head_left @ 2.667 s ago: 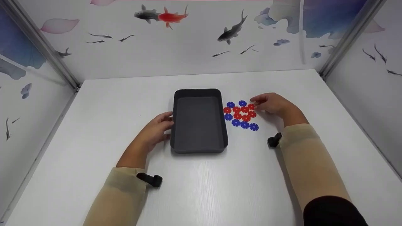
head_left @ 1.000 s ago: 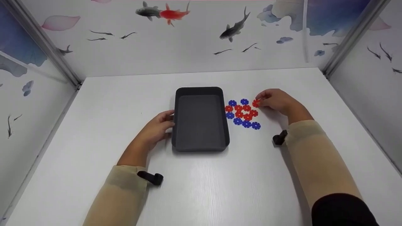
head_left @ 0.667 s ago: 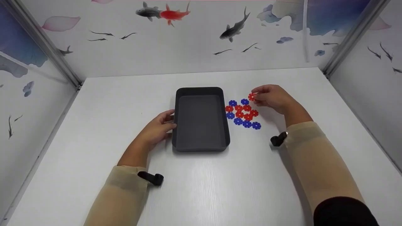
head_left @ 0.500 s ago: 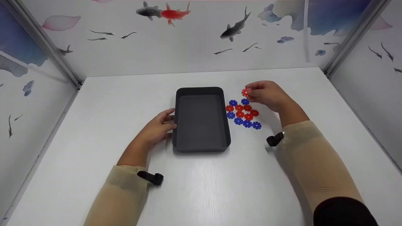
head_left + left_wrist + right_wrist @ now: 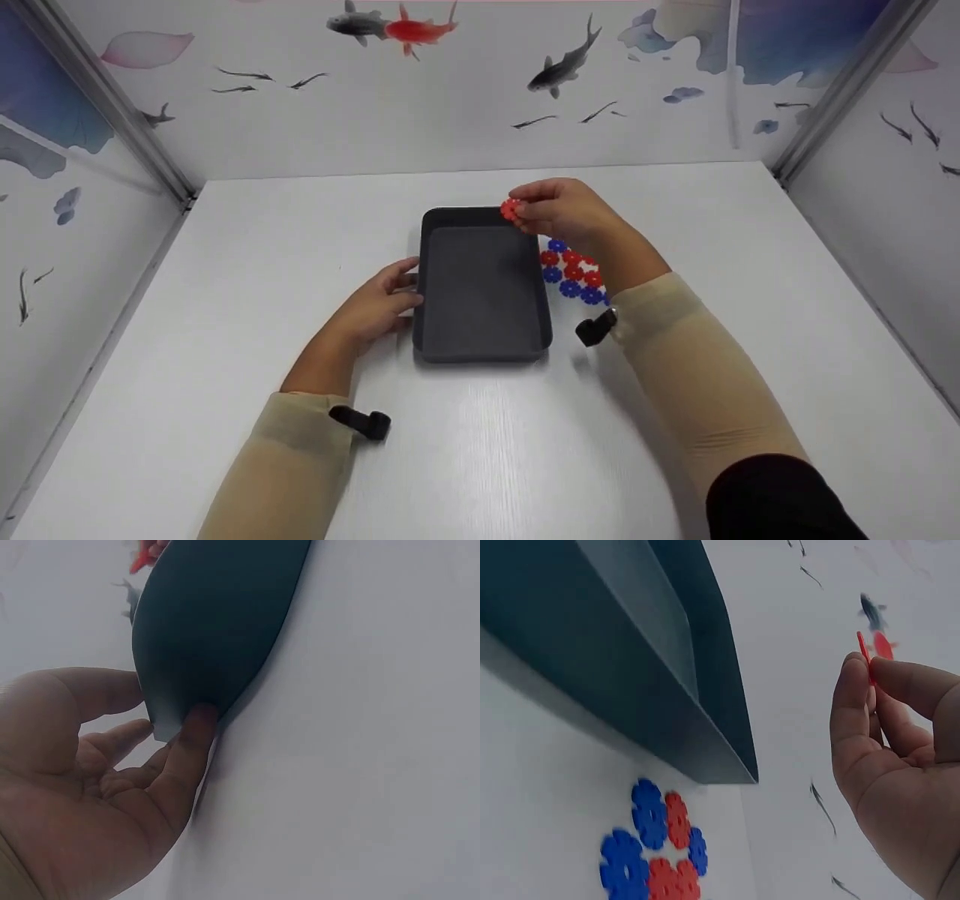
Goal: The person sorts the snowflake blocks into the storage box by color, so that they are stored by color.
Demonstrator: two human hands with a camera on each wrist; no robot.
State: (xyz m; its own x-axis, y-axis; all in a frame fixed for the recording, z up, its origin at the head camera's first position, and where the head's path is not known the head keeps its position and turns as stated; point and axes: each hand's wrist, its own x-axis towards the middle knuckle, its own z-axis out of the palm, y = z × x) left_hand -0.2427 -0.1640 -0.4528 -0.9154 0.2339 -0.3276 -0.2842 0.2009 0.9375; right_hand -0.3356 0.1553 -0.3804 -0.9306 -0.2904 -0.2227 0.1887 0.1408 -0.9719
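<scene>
White table [image 5: 480, 457] bears dark tray [image 5: 484, 292]

Left hand [image 5: 371, 304], fingers loosely bent, touches the tray's left side; right hand [image 5: 564, 211] pinches tightly. Red and blue discs [image 5: 571, 288] lie beside the tray; 1 pinched red disc [image 5: 510, 209] is raised near its far right corner.

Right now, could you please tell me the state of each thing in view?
Dark grey rectangular tray: upright, nothing visible inside.
Red flower-shaped disc: raised, pinched.
Other red and blue flower-shaped discs: flat beside tray.
Left hand: touching tray.
Right hand: pinching red disc.
</scene>
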